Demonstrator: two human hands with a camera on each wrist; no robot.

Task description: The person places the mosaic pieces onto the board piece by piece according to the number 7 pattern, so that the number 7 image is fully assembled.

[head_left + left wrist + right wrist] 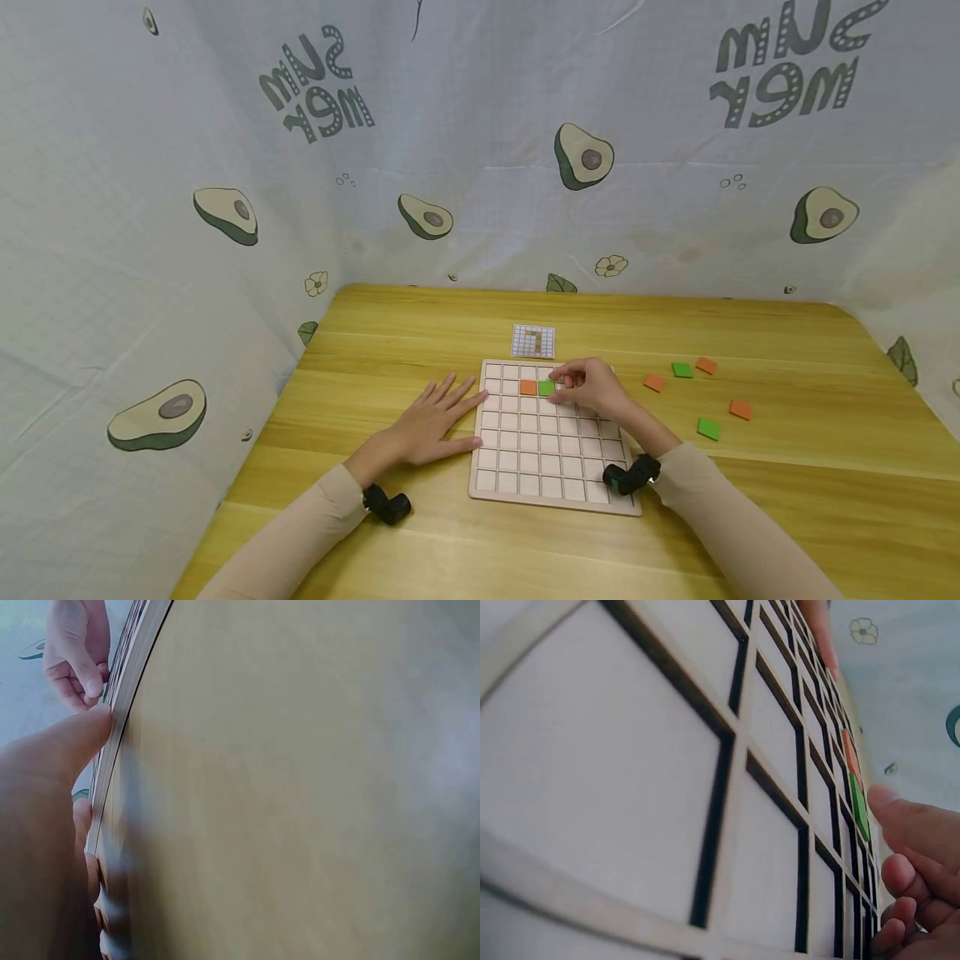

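A pale wooden grid board (528, 442) lies on the table, with an orange square tile (528, 387) in one of its upper cells. Right beside that tile, my right hand (596, 387) pinches a green square tile (547, 388) at its edges between thumb and index finger. In the right wrist view the green tile (859, 808) lies along the grid next to the orange one (851, 756), the other fingers curled. My left hand (438, 421) rests flat with fingers spread, thumb and a fingertip on the board's left edge. The left wrist view shows its thumb (82, 735) at that edge.
Behind the board lies a small printed card (533, 342) with a coloured grid pattern. Loose orange tiles (740, 409) and green tiles (708, 428) are scattered to the right. A white curtain (495, 167) with avocado prints hangs at the table's back and sides.
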